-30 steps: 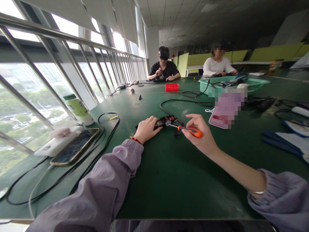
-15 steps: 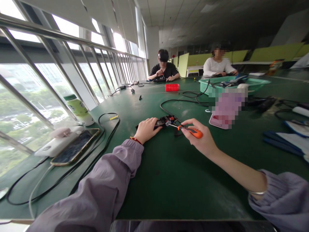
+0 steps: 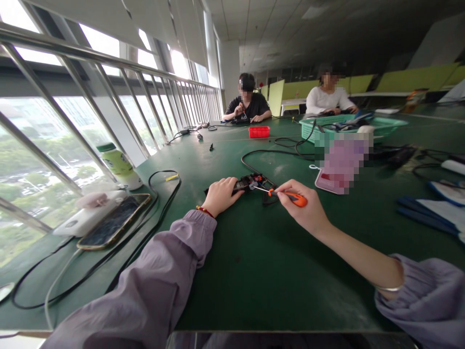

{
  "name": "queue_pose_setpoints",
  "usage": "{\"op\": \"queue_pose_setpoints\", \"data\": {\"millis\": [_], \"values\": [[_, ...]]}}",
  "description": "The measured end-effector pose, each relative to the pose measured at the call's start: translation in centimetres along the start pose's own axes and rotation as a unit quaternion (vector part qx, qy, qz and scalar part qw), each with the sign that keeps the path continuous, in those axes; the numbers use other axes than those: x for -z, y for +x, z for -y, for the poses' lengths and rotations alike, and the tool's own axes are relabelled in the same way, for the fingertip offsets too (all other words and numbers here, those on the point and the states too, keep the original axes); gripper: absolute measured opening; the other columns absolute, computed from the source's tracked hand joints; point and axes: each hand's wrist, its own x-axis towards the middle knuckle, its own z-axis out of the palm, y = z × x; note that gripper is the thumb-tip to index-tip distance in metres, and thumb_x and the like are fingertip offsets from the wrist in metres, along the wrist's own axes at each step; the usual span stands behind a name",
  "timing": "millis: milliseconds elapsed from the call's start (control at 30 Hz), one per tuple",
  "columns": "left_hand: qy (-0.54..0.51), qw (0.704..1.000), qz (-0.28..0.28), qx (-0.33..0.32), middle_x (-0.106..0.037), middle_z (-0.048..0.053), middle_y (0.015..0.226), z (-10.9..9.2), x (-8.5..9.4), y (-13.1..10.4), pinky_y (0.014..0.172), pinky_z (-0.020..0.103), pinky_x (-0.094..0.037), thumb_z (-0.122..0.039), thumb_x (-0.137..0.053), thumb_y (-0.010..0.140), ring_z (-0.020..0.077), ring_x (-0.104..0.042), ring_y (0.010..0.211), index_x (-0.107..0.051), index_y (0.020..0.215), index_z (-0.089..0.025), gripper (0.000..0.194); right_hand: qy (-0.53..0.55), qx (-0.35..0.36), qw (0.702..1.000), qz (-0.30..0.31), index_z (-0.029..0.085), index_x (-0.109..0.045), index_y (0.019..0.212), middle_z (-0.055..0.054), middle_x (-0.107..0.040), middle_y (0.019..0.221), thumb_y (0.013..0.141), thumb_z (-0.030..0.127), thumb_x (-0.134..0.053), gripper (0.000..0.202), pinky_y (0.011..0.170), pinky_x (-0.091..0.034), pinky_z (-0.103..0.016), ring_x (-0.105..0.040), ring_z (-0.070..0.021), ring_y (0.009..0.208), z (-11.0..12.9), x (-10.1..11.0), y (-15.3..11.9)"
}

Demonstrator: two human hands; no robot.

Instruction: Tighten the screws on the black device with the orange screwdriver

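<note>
Green tabletop (image 3: 283, 291) spreads under both hands, with a metal railing (image 3: 145, 70) and bright windows off to their left. I have my left hand (image 3: 221, 196) curled over a black device (image 3: 241, 184), fingers across its top and thumb along the near side; the palm hides part of it. My right hand (image 3: 303, 206) is closed around an orange-and-black screwdriver (image 3: 296, 198), fingers pinched toward the front of the handle. Its shaft points left from that hand to the device's exposed end, between the two hands; I cannot tell whether the tip touches. Just beyond the hands, a black cable (image 3: 261, 151) curves away from the device.

Left of my left hand lie a dark-screened phone (image 3: 114, 222) and a white case (image 3: 83, 215), with a green-capped bottle (image 3: 119, 167) behind them. Beyond my right hand is a pink object (image 3: 329, 185), partly blurred out, and farther on a green basket (image 3: 308, 131). Blue-and-white gloves (image 3: 430, 216) lie well to its right. Straight ahead of the hands, well apart, sits a red tray (image 3: 259, 132); past it I see a person in black (image 3: 259, 106), and farther right, one in white (image 3: 314, 102).
</note>
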Motion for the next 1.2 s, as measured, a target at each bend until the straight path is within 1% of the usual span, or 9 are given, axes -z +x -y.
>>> {"op": "queue_pose_setpoints", "data": {"millis": [133,367,567,767,967,1200], "values": [[-0.001,1.0,0.004,0.004,-0.063,0.006,0.1,0.0,0.0,0.0,0.072,0.03,-0.042,-0.046,-0.041,0.088,0.0214,-0.059,0.092,-0.05,0.105,-0.02,0.033,-0.01,0.02,1.0,0.005,0.02,-0.057,0.071,0.002,-0.059,0.061,0.077,0.024,-0.053,0.009,0.053,-0.04,-0.024,-0.053,-0.0118,0.053,0.0,0.2,0.1],[-0.004,1.0,0.01,0.008,-0.063,0.006,0.1,-0.1,0.3,0.0,0.072,0.029,-0.042,-0.046,-0.041,0.088,0.0212,-0.059,0.092,-0.051,0.104,-0.02,0.032,-0.008,0.0,0.999,-0.039,0.019,-0.058,0.072,0.002,-0.054,0.055,0.078,0.028,-0.053,0.011,0.045,-0.039,-0.023,-0.049,-0.0107,0.047,-0.8,0.7,0.4],[0.0,1.0,0.002,0.004,-0.063,0.006,0.099,0.0,0.0,0.0,0.071,0.029,-0.041,-0.047,-0.041,0.088,0.0212,-0.059,0.092,-0.05,0.105,-0.02,0.034,-0.017,0.005,0.999,-0.034,0.019,-0.057,0.072,0.002,-0.053,0.055,0.078,0.028,-0.053,0.012,0.046,-0.04,-0.024,-0.05,-0.0111,0.047,-0.9,0.7,0.5],[-0.001,1.0,-0.005,0.001,-0.063,0.006,0.097,0.1,-0.2,0.0,0.07,0.03,-0.041,-0.047,-0.041,0.088,0.0216,-0.06,0.09,-0.051,0.105,-0.019,0.034,-0.015,-0.002,1.0,-0.024,0.019,-0.058,0.075,0.002,-0.055,0.058,0.079,0.029,-0.054,0.012,0.05,-0.042,-0.025,-0.052,-0.0118,0.05,-1.1,0.8,0.7],[0.003,1.0,-0.003,-0.002,-0.063,0.005,0.098,0.1,-0.1,0.0,0.069,0.029,-0.041,-0.047,-0.041,0.088,0.0213,-0.06,0.09,-0.051,0.105,-0.019,0.034,-0.014,-0.012,1.0,-0.018,0.018,-0.058,0.073,0.002,-0.055,0.056,0.079,0.03,-0.053,0.013,0.049,-0.041,-0.025,-0.051,-0.0115,0.048,-1.4,0.7,0.7],[0.012,1.0,0.007,0.002,-0.064,0.005,0.1,-0.1,0.1,0.0,0.071,0.029,-0.041,-0.047,-0.04,0.088,0.0207,-0.06,0.092,-0.05,0.105,-0.019,0.034,-0.014,0.001,0.998,-0.058,0.018,-0.058,0.072,0.003,-0.052,0.052,0.079,0.026,-0.053,0.012,0.049,-0.039,-0.024,-0.05,-0.0105,0.047,-1.7,0.8,0.7]]}}
